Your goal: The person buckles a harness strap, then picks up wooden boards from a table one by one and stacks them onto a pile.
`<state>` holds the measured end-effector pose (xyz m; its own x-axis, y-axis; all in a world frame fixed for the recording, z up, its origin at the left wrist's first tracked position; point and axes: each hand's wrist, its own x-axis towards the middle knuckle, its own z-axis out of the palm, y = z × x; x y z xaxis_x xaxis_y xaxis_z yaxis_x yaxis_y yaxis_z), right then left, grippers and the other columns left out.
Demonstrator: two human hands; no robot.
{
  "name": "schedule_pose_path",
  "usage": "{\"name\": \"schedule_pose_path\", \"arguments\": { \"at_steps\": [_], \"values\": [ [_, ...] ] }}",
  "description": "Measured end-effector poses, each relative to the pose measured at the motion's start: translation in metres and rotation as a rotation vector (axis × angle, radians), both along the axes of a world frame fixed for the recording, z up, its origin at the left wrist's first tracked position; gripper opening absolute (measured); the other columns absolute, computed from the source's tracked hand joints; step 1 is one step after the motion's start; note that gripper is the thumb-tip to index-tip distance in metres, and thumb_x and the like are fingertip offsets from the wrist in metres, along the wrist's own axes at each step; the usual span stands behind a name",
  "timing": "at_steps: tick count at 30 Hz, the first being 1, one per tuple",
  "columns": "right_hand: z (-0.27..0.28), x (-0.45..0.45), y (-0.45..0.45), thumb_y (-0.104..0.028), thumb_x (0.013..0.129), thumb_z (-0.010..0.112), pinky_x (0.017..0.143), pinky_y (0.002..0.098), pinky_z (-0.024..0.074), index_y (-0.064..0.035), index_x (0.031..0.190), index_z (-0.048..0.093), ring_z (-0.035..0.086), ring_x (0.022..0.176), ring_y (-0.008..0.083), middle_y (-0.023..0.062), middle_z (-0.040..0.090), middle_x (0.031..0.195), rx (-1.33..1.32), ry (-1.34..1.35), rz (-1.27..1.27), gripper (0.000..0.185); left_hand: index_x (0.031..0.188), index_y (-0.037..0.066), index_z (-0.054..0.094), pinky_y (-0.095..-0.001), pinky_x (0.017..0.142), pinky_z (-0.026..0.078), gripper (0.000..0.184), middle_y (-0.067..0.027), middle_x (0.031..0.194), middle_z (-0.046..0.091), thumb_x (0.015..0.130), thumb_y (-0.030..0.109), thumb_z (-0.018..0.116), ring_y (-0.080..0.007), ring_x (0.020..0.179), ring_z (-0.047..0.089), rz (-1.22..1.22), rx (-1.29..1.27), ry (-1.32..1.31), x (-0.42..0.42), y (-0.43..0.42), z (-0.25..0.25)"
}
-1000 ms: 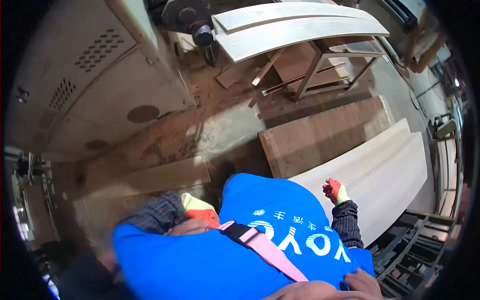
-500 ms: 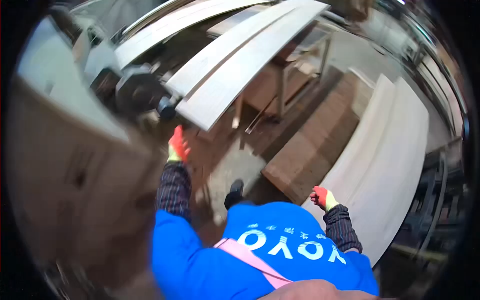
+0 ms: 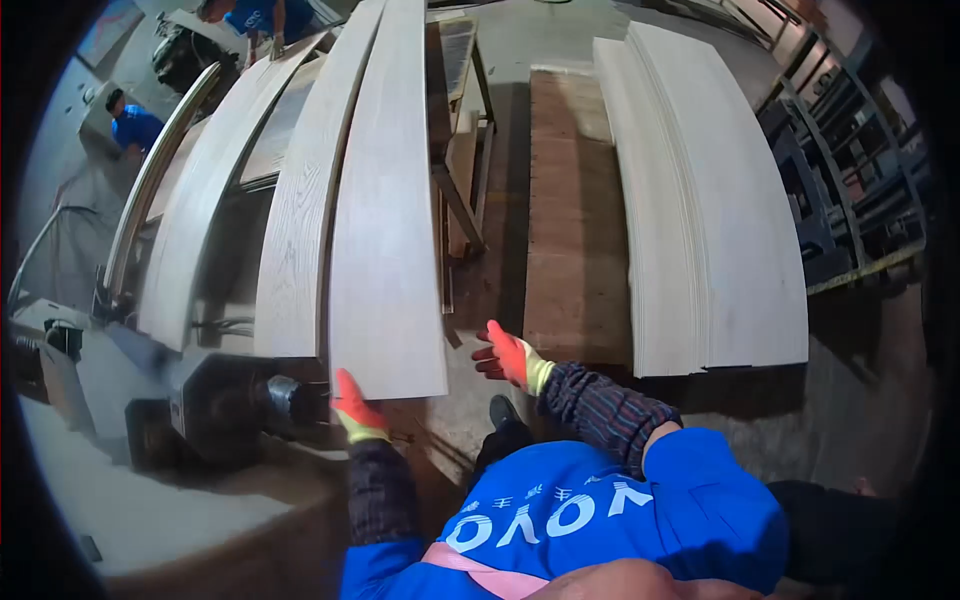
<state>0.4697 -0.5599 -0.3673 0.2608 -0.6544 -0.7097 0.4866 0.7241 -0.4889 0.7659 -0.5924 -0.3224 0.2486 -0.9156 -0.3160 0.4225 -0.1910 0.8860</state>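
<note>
The pale board (image 3: 390, 200) lies lengthwise ahead, its near end just in front of the person. The left hand (image 3: 358, 408), a moment ago short of the boards, is now at this board's near left corner — the wearer has turned to face along its length, so the end is within reach of both hands. Its fingers seem to touch the edge, but whether they pinch it I cannot tell. The right hand (image 3: 512, 360) has come away from the stacked boards (image 3: 725, 200) on the right; it is empty, fingers spread, just right of the board's near right corner and apart from it. Left of the board lies a grained board (image 3: 298, 210); to its right, beyond a gap, is a brown slab (image 3: 570, 230), beside the stack. A dark machine part (image 3: 225, 410) sits near left; a co-worker (image 3: 262, 18) stands far left — by another board's far end.
</note>
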Motion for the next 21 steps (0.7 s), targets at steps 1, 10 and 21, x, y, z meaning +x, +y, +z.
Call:
{"name": "schedule_pose_path", "arguments": {
  "at_steps": [1, 10, 21],
  "values": [
    [0.004, 0.001, 0.004, -0.066, 0.093, 0.042, 0.094, 0.0389, 0.0467, -0.0103, 0.141, 0.043, 0.059, 0.11, 0.025, 0.0126, 0.059, 0.127, 0.006, -0.006, -0.004, 0.074, 0.13, 0.002, 0.054, -0.0392, 0.086, 0.054, 0.056, -0.0092, 0.12, 0.063, 0.095, 0.046, 0.055, -0.022, 0.105, 0.063, -0.086, 0.01, 0.038, -0.004, 0.014, -0.015],
    [0.022, -0.043, 0.011, -0.068, 0.09, 0.045, 0.09, 0.0327, 0.0486, -0.0084, 0.137, 0.051, 0.06, 0.109, 0.0151, 0.0034, 0.061, 0.126, -0.169, -0.107, -0.369, 0.076, 0.125, -0.001, 0.057, -0.0275, 0.086, 0.047, 0.054, -0.0048, 0.115, 0.064, 0.098, 0.045, 0.052, -0.0152, 0.1, 0.06, -0.573, 0.417, -0.059, -0.097, -0.01, -0.021],
    [0.017, -0.247, 0.208, -0.042, 0.095, 0.055, 0.099, 0.0338, 0.0439, -0.0003, 0.121, 0.061, 0.059, 0.11, 0.0176, 0.0077, 0.064, 0.121, -0.368, -0.054, -0.94, 0.05, 0.125, 0.008, 0.054, -0.0325, 0.078, 0.048, 0.046, -0.0034, 0.106, 0.059, 0.093, 0.04, 0.063, -0.016, 0.088, 0.058, -1.267, 0.019, -0.625, -0.311, 0.136, 0.004]
  ]
}}
